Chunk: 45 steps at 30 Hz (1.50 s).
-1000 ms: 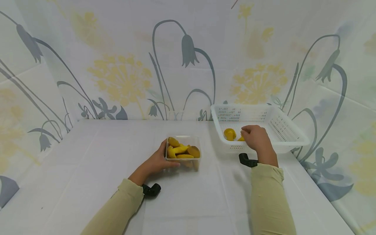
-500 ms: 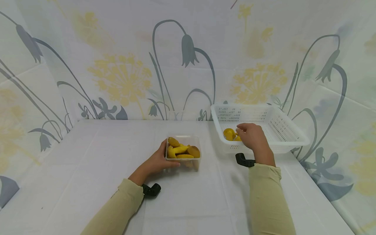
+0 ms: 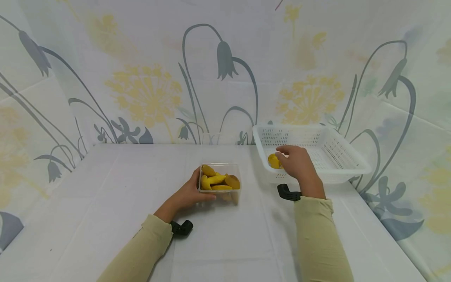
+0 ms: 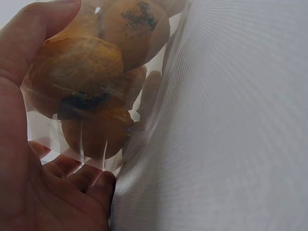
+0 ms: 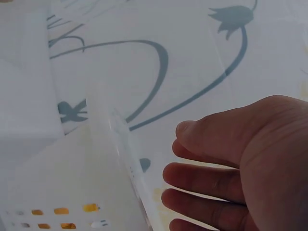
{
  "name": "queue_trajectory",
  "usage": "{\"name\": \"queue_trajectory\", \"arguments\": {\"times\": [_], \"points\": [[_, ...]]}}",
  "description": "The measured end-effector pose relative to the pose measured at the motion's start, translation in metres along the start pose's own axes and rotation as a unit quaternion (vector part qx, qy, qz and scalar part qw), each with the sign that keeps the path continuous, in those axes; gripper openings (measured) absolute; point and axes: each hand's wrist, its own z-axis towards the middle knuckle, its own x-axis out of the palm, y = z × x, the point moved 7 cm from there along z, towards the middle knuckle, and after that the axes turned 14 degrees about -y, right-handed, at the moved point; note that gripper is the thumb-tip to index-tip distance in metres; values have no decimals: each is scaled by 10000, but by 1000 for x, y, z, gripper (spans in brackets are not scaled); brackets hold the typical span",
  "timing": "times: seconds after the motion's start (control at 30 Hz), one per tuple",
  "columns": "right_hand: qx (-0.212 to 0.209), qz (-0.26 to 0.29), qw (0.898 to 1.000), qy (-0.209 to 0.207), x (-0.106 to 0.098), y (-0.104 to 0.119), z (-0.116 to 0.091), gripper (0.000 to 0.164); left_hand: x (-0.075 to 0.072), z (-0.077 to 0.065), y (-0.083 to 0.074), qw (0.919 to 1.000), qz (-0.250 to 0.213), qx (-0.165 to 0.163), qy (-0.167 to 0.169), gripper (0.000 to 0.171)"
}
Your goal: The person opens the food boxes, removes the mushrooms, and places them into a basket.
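Observation:
My left hand [image 3: 188, 190] grips the near left side of a clear plastic box [image 3: 235, 197], thumb along the front wall and fingers round the side. Yellow-brown mushroom-like pieces [image 3: 215, 179] fill the box; the left wrist view shows their rounded undersides [image 4: 74, 72] through the plastic, some with dark green patches. Over the white perforated basket [image 3: 338, 172] hovers my right hand [image 3: 297, 162], fingers fairly straight and nothing visible between them. Just left of its fingertips lies a yellow piece [image 3: 273, 161] in the basket, partly hidden by the hand.
The basket stands at the back right of the white-covered table [image 3: 123, 188]. At the back middle, near the wall, is a faint clear container [image 3: 218, 138]. A flower-printed cloth [image 3: 148, 94] hangs behind and on both sides.
My right hand has moved left inside the basket, its thumb and fingers spreading apart, and now covers more of the yellow pieces. The left hand and the box have stayed put.

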Motion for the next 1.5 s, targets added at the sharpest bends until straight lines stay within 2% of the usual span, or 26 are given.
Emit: {"name": "queue_trajectory", "arguments": {"times": [0.67,1.5], "points": [[-614,184,9979,-11,13,39,-6,37,1,3,1,9999,6,104,33,119],[-1348,77,9900,408,37,80,-19,37,1,1,1,9999,26,108,13,115]]}}
